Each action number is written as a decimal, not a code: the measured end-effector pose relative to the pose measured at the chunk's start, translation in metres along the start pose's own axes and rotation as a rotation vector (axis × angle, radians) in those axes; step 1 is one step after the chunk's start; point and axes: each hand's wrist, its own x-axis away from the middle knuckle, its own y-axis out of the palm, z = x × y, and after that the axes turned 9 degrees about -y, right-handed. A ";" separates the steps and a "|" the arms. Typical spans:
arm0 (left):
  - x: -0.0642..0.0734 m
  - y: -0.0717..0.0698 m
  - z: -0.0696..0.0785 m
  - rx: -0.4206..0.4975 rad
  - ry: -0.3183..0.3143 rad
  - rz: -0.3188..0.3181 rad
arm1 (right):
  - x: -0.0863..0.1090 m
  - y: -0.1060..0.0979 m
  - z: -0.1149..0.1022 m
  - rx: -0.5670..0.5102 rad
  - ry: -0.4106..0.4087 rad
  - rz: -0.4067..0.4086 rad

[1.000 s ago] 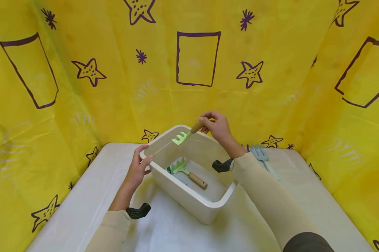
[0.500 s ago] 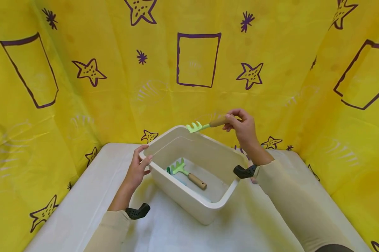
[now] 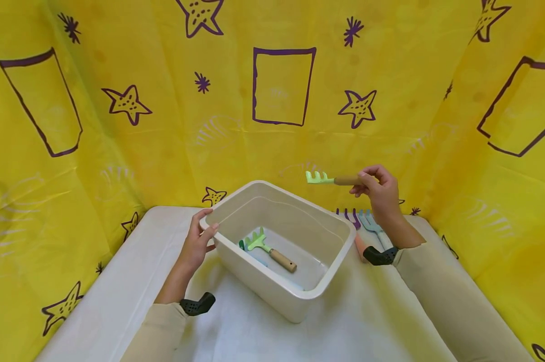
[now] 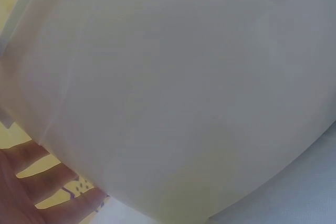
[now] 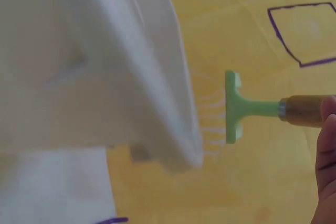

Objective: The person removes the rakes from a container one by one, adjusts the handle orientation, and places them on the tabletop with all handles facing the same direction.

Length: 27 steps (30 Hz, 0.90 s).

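Observation:
My right hand (image 3: 380,193) pinches the wooden handle of a small light-green hand rake (image 3: 318,178). The rake is held level in the air, above and beyond the far right rim of a cream plastic bin (image 3: 283,296); the right wrist view shows its green head (image 5: 233,107) apart from the bin. My left hand (image 3: 197,241) grips the bin's left corner, thumb over the rim; in the left wrist view its fingers (image 4: 50,179) lie along the outer wall. Inside the bin lies another green garden fork (image 3: 272,251) with a wooden handle, beside partly hidden teal and blue pieces.
Right of the bin, on the white-covered table (image 3: 249,342), lie a light-blue fork (image 3: 372,223) and a purple-tined fork (image 3: 355,220), both partly covered by my right arm or the bin. Yellow patterned cloth (image 3: 163,151) encloses the table's back and sides.
My right hand has carried the green rake up and right, out from over the bin, turning it level. The left hand and the bin have stayed put.

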 end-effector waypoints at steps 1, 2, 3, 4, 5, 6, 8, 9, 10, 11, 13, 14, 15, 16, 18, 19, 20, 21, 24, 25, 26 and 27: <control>0.000 0.000 0.000 0.000 -0.002 -0.001 | 0.002 -0.004 0.002 0.008 0.003 0.011; 0.000 0.000 0.000 0.001 -0.003 -0.001 | 0.004 -0.008 0.003 0.018 0.007 0.019; 0.001 0.000 0.001 -0.001 -0.003 -0.001 | 0.007 -0.011 0.005 0.026 0.010 0.029; 0.001 0.000 0.001 -0.001 -0.003 0.000 | 0.009 -0.015 0.006 0.037 0.017 0.037; 0.001 -0.001 0.001 -0.001 -0.003 0.001 | 0.012 -0.018 0.008 0.048 0.023 0.046; 0.001 -0.001 0.001 -0.003 -0.003 0.002 | 0.016 -0.021 0.011 0.065 0.033 0.054; 0.002 -0.001 0.001 -0.004 -0.003 0.002 | 0.023 -0.027 0.014 0.094 0.052 0.071; 0.002 -0.001 0.001 -0.005 -0.003 0.001 | 0.026 -0.030 0.016 0.111 0.062 0.078; 0.002 -0.001 0.001 -0.003 -0.002 -0.001 | 0.029 -0.033 0.018 0.124 0.074 0.087; 0.002 -0.001 0.001 -0.003 -0.002 -0.002 | 0.033 -0.036 0.020 0.129 0.085 0.097; 0.002 0.000 0.001 -0.002 -0.003 -0.003 | 0.039 -0.042 0.023 0.148 0.106 0.113; 0.002 0.000 0.001 -0.001 -0.004 -0.003 | 0.042 -0.046 0.024 0.160 0.112 0.121; 0.002 0.000 0.001 -0.001 -0.006 -0.004 | 0.045 -0.049 0.025 0.170 0.119 0.127; 0.002 0.000 0.002 0.001 -0.010 -0.005 | 0.048 -0.052 0.026 0.176 0.128 0.133; 0.004 0.000 0.005 0.004 -0.020 -0.012 | 0.053 -0.058 0.028 0.198 0.145 0.141; 0.006 0.000 0.009 0.008 -0.022 -0.017 | 0.055 -0.061 0.029 0.203 0.152 0.144; 0.008 0.000 0.013 0.009 -0.025 -0.020 | 0.058 -0.065 0.030 0.205 0.158 0.148; 0.011 0.001 0.017 0.009 -0.027 -0.024 | 0.060 -0.068 0.030 0.211 0.163 0.149; 0.020 0.002 0.030 0.002 -0.024 -0.031 | 0.066 -0.077 0.032 0.221 0.172 0.156; 0.023 0.002 0.033 -0.001 -0.019 -0.032 | 0.067 -0.080 0.033 0.227 0.177 0.159; 0.024 0.002 0.035 -0.003 -0.017 -0.033 | 0.069 -0.084 0.033 0.239 0.183 0.161; 0.024 0.002 0.035 -0.005 -0.015 -0.033 | 0.071 -0.087 0.034 0.255 0.190 0.161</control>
